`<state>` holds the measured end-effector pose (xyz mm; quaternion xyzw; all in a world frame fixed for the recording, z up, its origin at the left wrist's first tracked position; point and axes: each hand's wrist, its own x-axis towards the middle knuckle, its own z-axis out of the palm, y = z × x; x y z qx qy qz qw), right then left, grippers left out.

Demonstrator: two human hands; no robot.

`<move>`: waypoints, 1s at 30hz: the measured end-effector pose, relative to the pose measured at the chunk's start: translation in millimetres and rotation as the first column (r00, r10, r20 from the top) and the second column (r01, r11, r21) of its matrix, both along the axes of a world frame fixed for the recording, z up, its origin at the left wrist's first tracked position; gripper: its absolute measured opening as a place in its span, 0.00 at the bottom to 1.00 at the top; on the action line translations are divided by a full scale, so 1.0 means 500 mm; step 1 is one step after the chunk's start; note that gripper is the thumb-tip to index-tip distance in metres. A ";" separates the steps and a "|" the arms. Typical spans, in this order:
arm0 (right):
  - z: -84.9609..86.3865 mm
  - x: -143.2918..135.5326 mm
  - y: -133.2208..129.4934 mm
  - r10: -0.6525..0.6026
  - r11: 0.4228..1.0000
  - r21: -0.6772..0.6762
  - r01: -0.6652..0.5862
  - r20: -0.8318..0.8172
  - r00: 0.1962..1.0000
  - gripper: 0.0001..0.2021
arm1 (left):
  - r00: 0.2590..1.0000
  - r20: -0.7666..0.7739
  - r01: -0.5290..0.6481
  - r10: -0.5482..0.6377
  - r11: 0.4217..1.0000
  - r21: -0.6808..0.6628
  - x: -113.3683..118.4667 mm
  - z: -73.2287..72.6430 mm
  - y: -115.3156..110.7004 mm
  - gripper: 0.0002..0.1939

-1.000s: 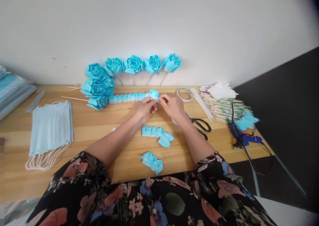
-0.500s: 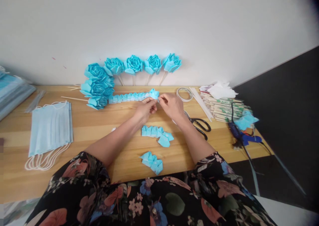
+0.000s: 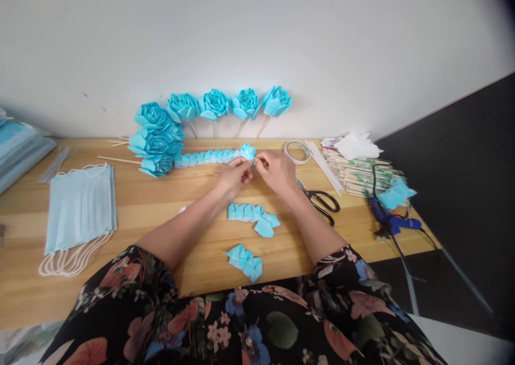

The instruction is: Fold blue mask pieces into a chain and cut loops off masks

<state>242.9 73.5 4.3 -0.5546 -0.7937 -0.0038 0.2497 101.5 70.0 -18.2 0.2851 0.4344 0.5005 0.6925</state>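
A long strip of folded blue paper (image 3: 209, 157) lies across the table, its raised right end just beyond my fingertips. My left hand (image 3: 234, 176) and my right hand (image 3: 276, 170) meet at that end, each in a pinch. A small bit of blue paper shows between their fingertips, mostly hidden. Nearer me lie a shorter folded blue strip (image 3: 246, 211) with loose petals at its right end, and a small folded blue piece (image 3: 245, 262).
Blue paper flowers (image 3: 215, 104) on sticks stand along the wall and pile at left. Face masks (image 3: 82, 206) lie at left. Rightward are a tape roll (image 3: 297, 153), black scissors (image 3: 325, 201), a bundle of sticks (image 3: 354, 174) and a blue glue gun (image 3: 396, 224).
The pinched fingers have shifted only very slightly at the strip's right end. The whole view has moved a few pixels; nothing on the table has been moved.
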 end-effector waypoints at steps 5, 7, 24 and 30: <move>0.004 -0.005 -0.003 -0.017 0.999 0.035 0.016 0.043 0.999 0.09 | 1.000 -0.003 0.012 -0.012 1.000 -0.005 -0.001 0.002 -0.001 0.11; 0.003 -0.007 -0.002 -0.039 0.999 0.024 0.038 0.033 0.999 0.09 | 1.000 0.001 0.009 -0.009 1.000 0.002 0.000 0.003 -0.001 0.12; 0.025 0.094 0.039 -0.092 0.934 -0.350 -0.074 -0.437 0.895 0.10 | 0.999 0.038 -0.016 0.018 0.998 -0.057 -0.004 0.014 0.002 0.11; 0.060 0.118 0.019 0.262 0.601 -0.633 -0.488 -0.421 0.869 0.09 | 0.999 0.051 -0.001 0.002 1.000 -0.028 -0.006 0.005 0.004 0.11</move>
